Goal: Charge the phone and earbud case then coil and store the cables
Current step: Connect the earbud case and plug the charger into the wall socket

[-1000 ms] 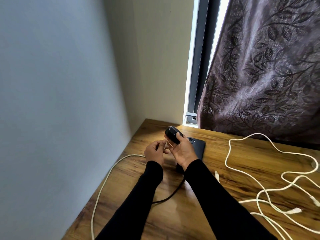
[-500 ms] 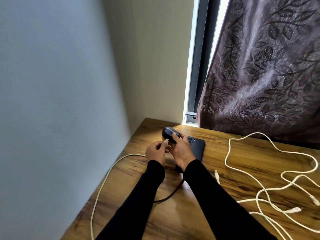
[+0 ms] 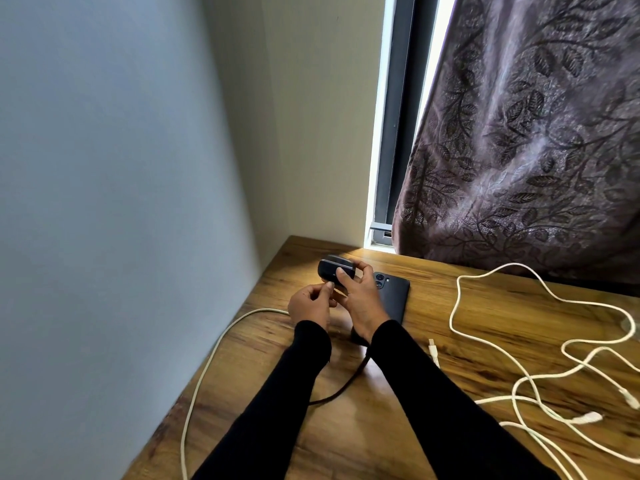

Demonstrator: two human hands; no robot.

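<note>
Here the right hand (image 3: 360,299) holds the dark earbud case (image 3: 335,270) above the bench's far left corner, long axis lying across, thumb on its near face. Just below it, the left hand (image 3: 309,305) pinches what looks like the plug of the white cable (image 3: 207,362), aimed upward at the case. The phone (image 3: 394,299) lies beside them on the wooden bench (image 3: 485,323), with loose white cables (image 3: 519,372) toward the right edge, a curtain (image 3: 536,133) behind.

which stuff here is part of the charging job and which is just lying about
In the job:
- earbud case, held in right hand
- white cable, its end pinched by left hand
- phone with black cable
- loose white cables

Lying about:
- curtain
- wooden table
</note>
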